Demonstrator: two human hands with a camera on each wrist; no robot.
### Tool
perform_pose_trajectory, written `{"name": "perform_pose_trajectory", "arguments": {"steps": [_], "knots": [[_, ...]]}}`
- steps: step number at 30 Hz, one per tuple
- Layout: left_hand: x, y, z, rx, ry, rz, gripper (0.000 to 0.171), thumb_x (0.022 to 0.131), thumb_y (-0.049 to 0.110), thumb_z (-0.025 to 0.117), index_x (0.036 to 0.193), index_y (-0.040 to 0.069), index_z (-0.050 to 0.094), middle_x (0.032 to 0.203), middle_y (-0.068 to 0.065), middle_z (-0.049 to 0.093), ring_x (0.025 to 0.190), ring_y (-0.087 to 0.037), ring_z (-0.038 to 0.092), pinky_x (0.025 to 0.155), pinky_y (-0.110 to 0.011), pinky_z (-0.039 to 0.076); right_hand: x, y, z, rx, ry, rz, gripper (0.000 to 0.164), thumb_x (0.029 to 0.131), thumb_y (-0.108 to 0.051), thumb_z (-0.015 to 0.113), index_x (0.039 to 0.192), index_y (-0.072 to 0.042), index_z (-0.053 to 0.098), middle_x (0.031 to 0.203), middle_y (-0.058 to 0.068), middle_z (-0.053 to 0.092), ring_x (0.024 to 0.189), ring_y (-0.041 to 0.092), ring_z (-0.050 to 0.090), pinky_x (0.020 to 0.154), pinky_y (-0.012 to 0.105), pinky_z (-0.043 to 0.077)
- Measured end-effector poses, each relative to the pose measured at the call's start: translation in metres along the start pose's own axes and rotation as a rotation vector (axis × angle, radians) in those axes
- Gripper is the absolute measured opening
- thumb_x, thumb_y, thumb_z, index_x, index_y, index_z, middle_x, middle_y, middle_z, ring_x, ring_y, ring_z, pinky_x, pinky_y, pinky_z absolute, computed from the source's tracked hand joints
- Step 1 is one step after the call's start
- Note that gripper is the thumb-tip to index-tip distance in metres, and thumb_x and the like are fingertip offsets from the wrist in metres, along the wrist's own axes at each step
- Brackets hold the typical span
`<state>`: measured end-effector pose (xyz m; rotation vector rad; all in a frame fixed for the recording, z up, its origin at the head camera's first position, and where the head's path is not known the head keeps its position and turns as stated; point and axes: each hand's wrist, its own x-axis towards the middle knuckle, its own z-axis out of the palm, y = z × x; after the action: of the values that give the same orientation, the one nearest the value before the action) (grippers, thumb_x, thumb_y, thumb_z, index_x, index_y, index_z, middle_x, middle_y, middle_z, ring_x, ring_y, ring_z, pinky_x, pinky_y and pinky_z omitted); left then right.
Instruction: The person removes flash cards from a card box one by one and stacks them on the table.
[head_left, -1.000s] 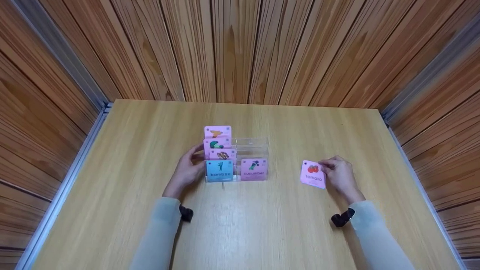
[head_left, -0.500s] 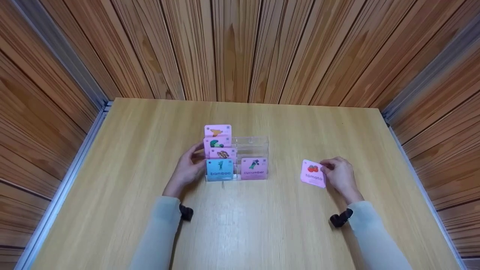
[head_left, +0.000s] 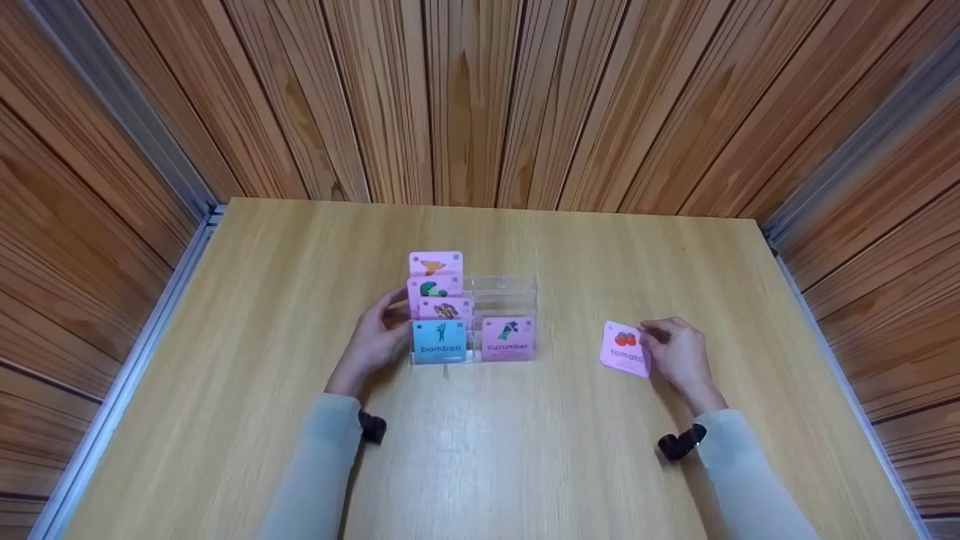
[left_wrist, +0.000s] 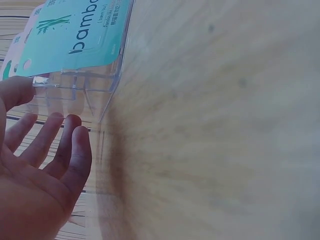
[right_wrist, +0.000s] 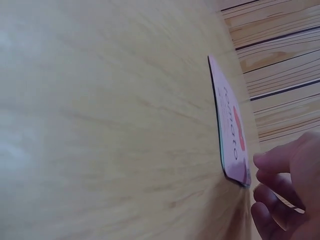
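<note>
A pink, round-cornered tomato card — red fruit printed above lettering — lies on the wooden table beside the right hand, whose fingers bend loosely, contact unclear. The left hand, fingers apart, touches the clear card holder.

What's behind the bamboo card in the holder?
Three pink cards stand behind the bamboo card, pictures partly showing; anything printed lower down is covered.

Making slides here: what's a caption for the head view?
Left hand at a clear plastic card rack, right hand at a square pink tomato card.
</note>
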<state>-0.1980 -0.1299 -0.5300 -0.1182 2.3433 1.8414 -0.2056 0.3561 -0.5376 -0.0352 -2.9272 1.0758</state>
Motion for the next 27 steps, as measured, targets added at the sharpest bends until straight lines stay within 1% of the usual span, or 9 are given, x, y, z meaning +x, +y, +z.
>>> {"name": "perform_pose_trajectory", "arguments": {"steps": [5,7,10,12,14,17,21,24,27], "knots": [[0.000,0.000,0.000,0.005,0.006,0.001,0.061,0.094,0.019,0.071,0.147,0.036,0.045,0.145,0.007,0.046,0.126,-0.018,0.050,0.103,-0.041,0.046,-0.004,-0.006,0.002,0.041,0.055,-0.049,0.027,0.096,-0.004,0.064,0.121,0.002,0.069,0.113,0.019,0.064,0.100,0.034,0.061,0.091,0.050,0.053],[-0.001,0.000,0.001,0.011,0.012,0.002,0.062,0.094,0.018,0.071,0.147,0.036,0.045,0.145,0.007,0.046,0.125,-0.018,0.050,0.102,-0.040,0.046,-0.005,-0.010,0.002,0.051,0.071,-0.066,0.026,0.094,-0.003,0.065,0.120,0.001,0.070,0.113,0.018,0.065,0.098,0.032,0.063,0.089,0.046,0.055],[-0.001,0.001,0.001,0.021,0.013,0.004,0.063,0.095,0.017,0.069,0.149,0.035,0.043,0.145,0.007,0.046,0.125,-0.018,0.050,0.102,-0.040,0.046,-0.006,-0.015,0.003,0.062,0.075,-0.081,0.026,0.093,-0.002,0.066,0.119,0.001,0.070,0.116,0.018,0.065,0.097,0.031,0.064,0.083,0.030,0.057],[-0.001,0.002,0.001,0.027,0.016,0.003,0.062,0.095,0.018,0.069,0.149,0.035,0.044,0.144,0.008,0.046,0.124,-0.018,0.050,0.102,-0.040,0.046,-0.008,-0.020,0.003,0.072,0.065,-0.082,0.026,0.094,-0.003,0.065,0.120,0.000,0.070,0.117,0.017,0.065,0.097,0.029,0.064,0.078,0.019,0.054],[-0.001,0.002,0.001,0.028,0.014,0.001,0.061,0.095,0.018,0.069,0.148,0.035,0.044,0.144,0.008,0.046,0.124,-0.017,0.050,0.103,-0.041,0.045,-0.008,-0.024,0.004,0.080,0.058,-0.086,0.027,0.094,-0.003,0.065,0.120,-0.001,0.070,0.118,0.016,0.065,0.098,0.028,0.063,0.076,0.012,0.049],[0.000,0.002,0.001,0.030,0.016,-0.004,0.060,0.095,0.020,0.069,0.147,0.036,0.045,0.144,0.008,0.046,0.125,-0.017,0.050,0.104,-0.041,0.045,-0.009,-0.032,0.006,0.090,0.074,-0.126,0.026,0.092,-0.001,0.067,0.118,-0.001,0.071,0.114,0.015,0.067,0.098,0.028,0.064,0.076,0.012,0.047],[0.001,0.001,0.001,0.034,0.014,-0.006,0.060,0.095,0.021,0.070,0.147,0.036,0.045,0.145,0.008,0.046,0.126,-0.017,0.050,0.104,-0.042,0.044,-0.009,-0.042,0.012,0.110,0.115,-0.213,0.024,0.088,0.004,0.070,0.112,0.000,0.074,0.106,0.014,0.070,0.094,0.027,0.066,0.074,0.010,0.046],[0.000,0.002,0.001,0.030,0.016,-0.011,0.059,0.095,0.021,0.070,0.147,0.036,0.045,0.145,0.008,0.046,0.125,-0.017,0.050,0.104,-0.042,0.044,-0.010,-0.051,0.016,0.127,0.111,-0.257,0.023,0.087,0.005,0.071,0.110,0.000,0.074,0.104,0.012,0.070,0.092,0.026,0.067,0.074,0.011,0.049],[-0.001,0.002,0.002,0.024,0.017,-0.021,0.060,0.095,0.021,0.070,0.147,0.037,0.045,0.145,0.009,0.046,0.126,-0.017,0.049,0.104,-0.042,0.044,-0.012,-0.062,0.020,0.147,0.090,-0.283,0.023,0.087,0.004,0.071,0.109,0.000,0.075,0.104,0.011,0.070,0.091,0.024,0.066,0.074,0.017,0.052]]}}
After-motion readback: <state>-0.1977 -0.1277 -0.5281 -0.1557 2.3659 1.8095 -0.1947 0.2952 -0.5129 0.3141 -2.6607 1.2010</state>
